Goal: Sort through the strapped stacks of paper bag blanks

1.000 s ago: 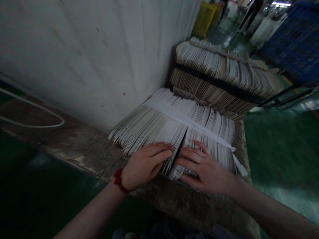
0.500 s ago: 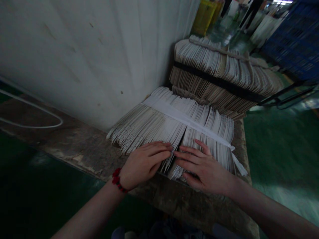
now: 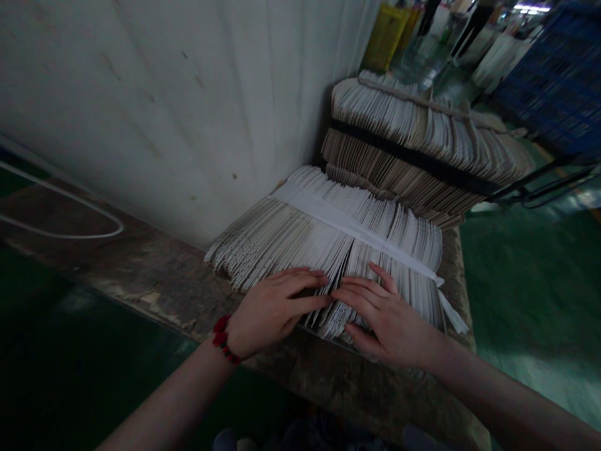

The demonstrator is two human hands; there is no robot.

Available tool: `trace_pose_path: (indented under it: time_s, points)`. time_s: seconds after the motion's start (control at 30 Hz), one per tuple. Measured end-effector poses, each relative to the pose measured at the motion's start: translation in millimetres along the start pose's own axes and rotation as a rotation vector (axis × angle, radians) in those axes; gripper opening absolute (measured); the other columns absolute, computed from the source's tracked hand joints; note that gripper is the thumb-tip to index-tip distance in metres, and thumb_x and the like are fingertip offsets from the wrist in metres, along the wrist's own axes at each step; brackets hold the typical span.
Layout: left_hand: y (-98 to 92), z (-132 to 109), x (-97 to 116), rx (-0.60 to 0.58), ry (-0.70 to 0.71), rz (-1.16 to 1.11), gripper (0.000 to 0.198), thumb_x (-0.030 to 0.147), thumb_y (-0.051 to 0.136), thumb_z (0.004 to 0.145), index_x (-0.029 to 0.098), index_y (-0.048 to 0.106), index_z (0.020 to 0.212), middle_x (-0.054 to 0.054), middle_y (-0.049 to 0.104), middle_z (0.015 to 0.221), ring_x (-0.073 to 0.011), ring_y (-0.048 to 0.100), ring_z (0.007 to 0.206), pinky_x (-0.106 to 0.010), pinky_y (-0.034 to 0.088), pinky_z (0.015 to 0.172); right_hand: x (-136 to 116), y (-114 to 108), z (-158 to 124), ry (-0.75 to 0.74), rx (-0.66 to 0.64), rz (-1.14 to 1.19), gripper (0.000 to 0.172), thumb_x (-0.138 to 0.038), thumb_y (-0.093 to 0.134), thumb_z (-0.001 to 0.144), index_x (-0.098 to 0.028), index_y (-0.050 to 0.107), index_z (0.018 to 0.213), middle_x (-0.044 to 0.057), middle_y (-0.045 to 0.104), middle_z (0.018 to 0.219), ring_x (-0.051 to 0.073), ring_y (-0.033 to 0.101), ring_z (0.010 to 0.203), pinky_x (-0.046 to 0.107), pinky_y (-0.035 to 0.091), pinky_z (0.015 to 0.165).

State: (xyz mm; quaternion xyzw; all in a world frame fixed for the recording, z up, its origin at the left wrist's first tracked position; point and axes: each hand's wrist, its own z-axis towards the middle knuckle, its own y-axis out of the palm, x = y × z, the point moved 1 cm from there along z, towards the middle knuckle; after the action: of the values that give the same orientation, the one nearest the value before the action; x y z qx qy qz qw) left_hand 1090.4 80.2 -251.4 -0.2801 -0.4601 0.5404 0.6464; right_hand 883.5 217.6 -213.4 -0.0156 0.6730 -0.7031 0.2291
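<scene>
A long bundle of flat white card-like sheets (image 3: 263, 232) stands on edge on a worn board. Across its top runs a white cloth strip (image 3: 352, 225), knotted at the right end with a loose tail. My left hand (image 3: 282, 307), with a red beaded bracelet (image 3: 221, 335) at the wrist, lies on the near edges of the sheets, fingers stretched out. Beside it my right hand (image 3: 375, 313) rests on the same bundle with its fingers spread. The fingertips of both hands almost meet over a narrow gap between the sheets.
Behind stands a taller stack of sheets (image 3: 399, 109) with a black band (image 3: 404, 150). A pale panel (image 3: 188, 113) rises at the left, and a white looped wire (image 3: 94, 236) hangs over the board (image 3: 154, 294). Blue crates (image 3: 554, 75) and a yellow bin (image 3: 385, 37) stand farther off.
The gap between the sheets has narrowed under my fingers. My right fingers have drawn closer together and my left index finger reaches farther right.
</scene>
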Motion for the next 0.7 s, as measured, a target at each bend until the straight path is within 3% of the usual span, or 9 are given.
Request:
trace_pose_path:
  time_s: [0.27,0.47,0.57,0.7]
  points:
    - [-3.5,3,0,-0.07,-0.028,-0.045,0.051,0.005,0.05,0.087,0.037,0.06,0.126,-0.003,0.058,0.129,-0.0194,0.05,0.129,-0.041,0.046,0.105,2,1,-3,-0.012,0.042,-0.028,0.041,-0.034,0.05,0.095,-0.021,0.05,0.134,0.008,0.058,0.136,0.023,0.044,0.134,0.053,0.006,0.122]
    - [-2.0,4,2,-0.026,-0.021,-0.045,0.046,0.004,0.048,0.087,0.029,0.059,0.124,-0.003,0.06,0.129,-0.0193,0.05,0.129,-0.04,0.043,0.108,-2,-4,15,-0.001,-0.001,-0.076,0.031,-0.038,0.05,0.096,-0.022,0.059,0.121,0.004,0.065,0.119,0.022,0.053,0.119,0.05,0.01,0.121]
    - [-1.7,4,3,0.025,-0.083,-0.094,0.039,0.004,0.047,0.088,0.021,0.056,0.122,-0.005,0.063,0.129,-0.0168,0.054,0.125,-0.035,0.044,0.109,-2,-4,22,-0.022,-0.03,-0.124,0.03,-0.045,0.052,0.095,-0.022,0.062,0.112,0.003,0.066,0.11,0.023,0.054,0.112,0.049,0.018,0.117]
    - [-1.3,5,3,0.045,-0.164,-0.126,0.029,0.005,0.05,0.088,0.019,0.057,0.113,-0.004,0.066,0.124,-0.0146,0.058,0.12,-0.031,0.046,0.106,2,-2,16,-0.047,-0.027,-0.143,0.024,-0.039,0.053,0.093,-0.024,0.064,0.108,0.003,0.065,0.112,0.023,0.052,0.116,0.049,0.017,0.117]
